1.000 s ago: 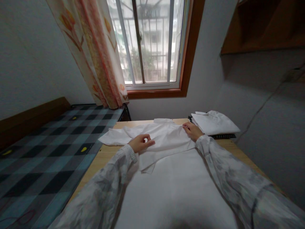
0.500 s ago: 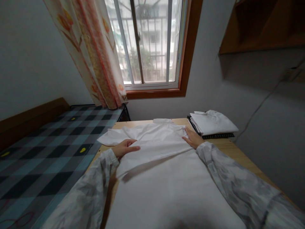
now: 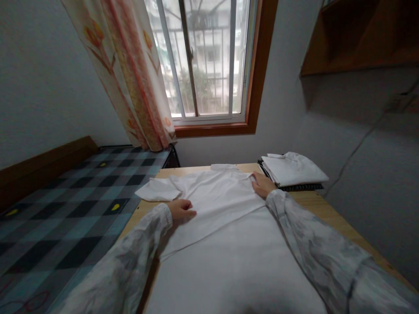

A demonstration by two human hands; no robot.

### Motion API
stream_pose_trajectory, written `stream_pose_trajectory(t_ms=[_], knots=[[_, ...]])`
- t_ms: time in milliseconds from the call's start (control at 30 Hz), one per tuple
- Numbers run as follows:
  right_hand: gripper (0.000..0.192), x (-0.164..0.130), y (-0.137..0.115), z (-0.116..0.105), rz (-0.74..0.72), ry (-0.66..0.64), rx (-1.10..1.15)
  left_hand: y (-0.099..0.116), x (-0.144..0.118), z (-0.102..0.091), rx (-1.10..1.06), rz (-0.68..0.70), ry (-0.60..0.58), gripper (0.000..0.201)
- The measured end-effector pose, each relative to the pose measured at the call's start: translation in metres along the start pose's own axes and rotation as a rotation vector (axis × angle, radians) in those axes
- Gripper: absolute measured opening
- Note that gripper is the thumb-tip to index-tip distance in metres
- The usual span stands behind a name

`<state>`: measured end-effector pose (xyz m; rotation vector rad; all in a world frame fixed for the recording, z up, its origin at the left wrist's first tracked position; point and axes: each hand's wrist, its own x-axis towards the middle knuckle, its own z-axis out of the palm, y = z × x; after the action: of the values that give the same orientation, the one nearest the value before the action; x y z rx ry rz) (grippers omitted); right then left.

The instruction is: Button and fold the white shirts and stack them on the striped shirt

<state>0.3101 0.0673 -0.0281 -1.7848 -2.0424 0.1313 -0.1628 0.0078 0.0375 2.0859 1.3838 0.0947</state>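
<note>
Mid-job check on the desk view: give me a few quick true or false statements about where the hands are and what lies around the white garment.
1. Both hands rest on the white garment spread on the desk. True: the left hand is at its left edge, the right hand near its right shoulder.
2. The left hand holds the garment up in the air. False: the cloth lies flat on the desk.
3. A folded white pile sits at the desk's far right corner. True.
4. The curtain covers the whole window. False: it hangs to the left, and the panes show.
5. The checked bed cover lies to the right of the desk. False: it is on the left.
</note>
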Motion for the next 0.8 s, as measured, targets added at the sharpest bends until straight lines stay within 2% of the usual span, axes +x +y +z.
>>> stream_pose_trajectory(t_ms=[133, 233, 300, 400, 567, 800], knots=[[0.047, 0.026, 0.01, -0.007, 0.076, 0.028, 0.052, -0.004, 0.01, 0.01, 0.056, 0.085, 0.034, 0.047], [0.025, 0.04, 0.019, -0.008, 0.113, 0.018, 0.085, -0.015, 0.003, 0.016, 0.061, 0.086, 0.053, 0.048], [0.018, 0.047, 0.023, -0.007, 0.144, 0.027, 0.114, -0.022, -0.004, 0.02, 0.05, 0.07, 0.062, 0.049], [0.023, 0.059, 0.022, -0.003, 0.199, 0.059, 0.182, -0.028, -0.012, 0.022, 0.038, 0.068, 0.066, 0.05], [0.034, 0.072, 0.017, 0.005, 0.253, 0.049, 0.31, -0.025, -0.014, 0.02, 0.065, 0.065, 0.04, 0.047], [0.025, 0.07, 0.029, -0.004, 0.233, -0.047, 0.38, -0.031, -0.014, 0.021, 0.078, 0.081, 0.042, 0.045]])
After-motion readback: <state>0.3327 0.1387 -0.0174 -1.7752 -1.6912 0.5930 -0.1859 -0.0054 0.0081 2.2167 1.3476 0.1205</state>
